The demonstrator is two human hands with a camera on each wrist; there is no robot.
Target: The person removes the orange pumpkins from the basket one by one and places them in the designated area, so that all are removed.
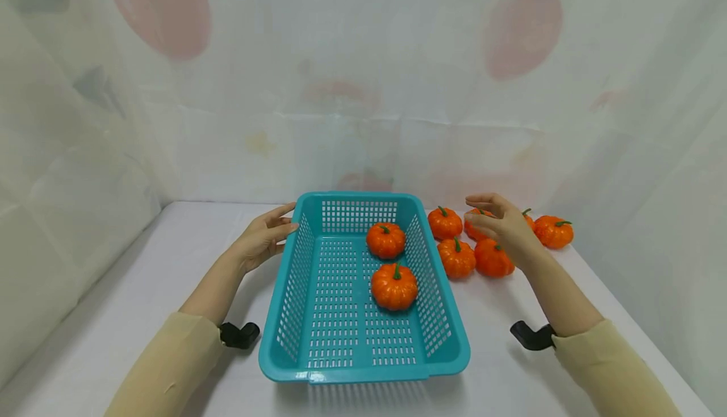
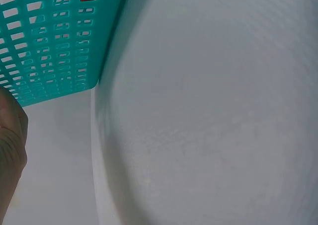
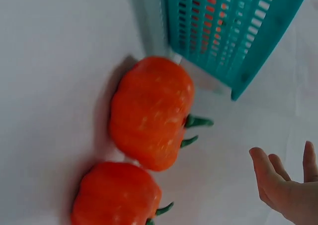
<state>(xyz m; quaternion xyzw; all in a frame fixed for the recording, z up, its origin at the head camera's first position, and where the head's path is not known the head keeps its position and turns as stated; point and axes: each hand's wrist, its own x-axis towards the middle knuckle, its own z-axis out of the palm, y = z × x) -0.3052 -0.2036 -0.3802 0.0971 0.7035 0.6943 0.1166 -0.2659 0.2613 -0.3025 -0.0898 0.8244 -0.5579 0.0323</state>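
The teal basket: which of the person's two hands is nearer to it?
Left. The left hand is right at the left rim of the teal basket; the right hand is apart from it, near the pumpkins outside its right side.

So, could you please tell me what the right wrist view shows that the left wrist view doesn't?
Right wrist only: the right hand, an orange pumpkin and a second pumpkin, both outside the teal basket.
Left wrist only: the left hand, at the basket's side.
Both: the basket, with orange showing through its holes, and the white tabletop.
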